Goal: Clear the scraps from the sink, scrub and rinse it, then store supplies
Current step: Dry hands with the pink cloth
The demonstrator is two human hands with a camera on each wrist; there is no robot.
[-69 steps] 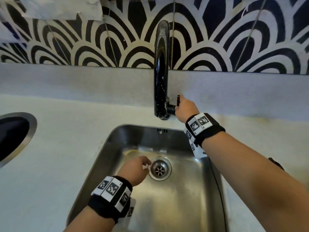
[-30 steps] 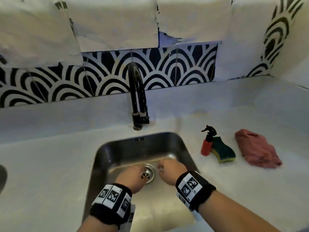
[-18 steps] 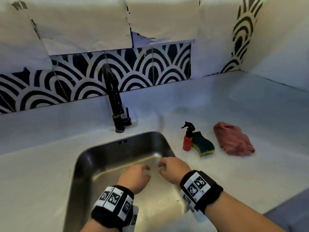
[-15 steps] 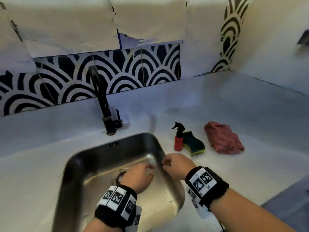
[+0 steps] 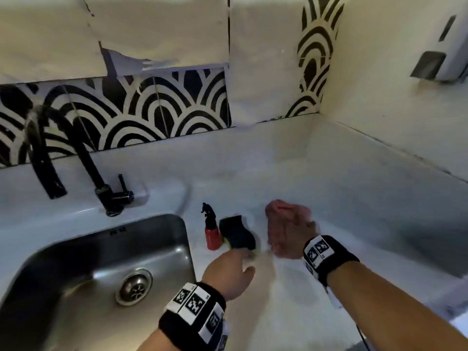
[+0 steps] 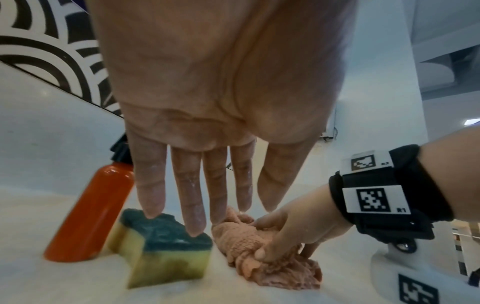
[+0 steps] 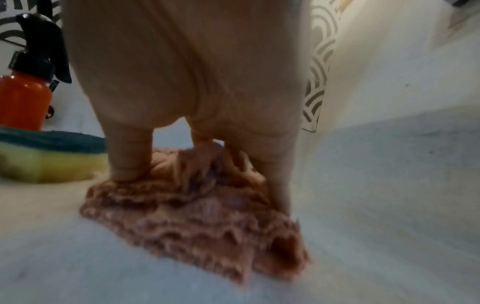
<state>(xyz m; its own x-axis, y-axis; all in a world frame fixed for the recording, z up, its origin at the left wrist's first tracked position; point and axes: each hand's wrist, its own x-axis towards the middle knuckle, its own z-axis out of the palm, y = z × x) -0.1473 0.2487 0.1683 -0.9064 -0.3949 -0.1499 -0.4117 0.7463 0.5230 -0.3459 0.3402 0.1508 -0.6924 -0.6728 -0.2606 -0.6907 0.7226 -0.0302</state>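
A steel sink [image 5: 76, 252] with its drain [image 5: 134, 287] lies at lower left, and no scraps show in the basin. On the white counter to its right stand a red spray bottle [image 5: 211, 234], a green-and-yellow sponge [image 5: 236, 235] and a crumpled pink cloth [image 5: 281, 209]. My left hand [image 5: 228, 272] is stretched out flat, and its fingertips [image 6: 193, 228] reach the green top of the sponge [image 6: 166, 253]. My right hand [image 5: 288, 236] grips the cloth [image 7: 197, 222], with its thumb and fingers dug into the folds.
A black faucet [image 5: 101, 183] with a side lever stands behind the sink. Patterned tiles, partly covered by paper sheets, form the back wall. A wall dispenser [image 5: 445, 46] hangs at upper right. The counter [image 5: 354, 198] runs into the right corner.
My right hand left the faucet lever and went into the basin beside my left. Both hands then moved right onto the counter. The right one grasped the cloth and the left reached the sponge.
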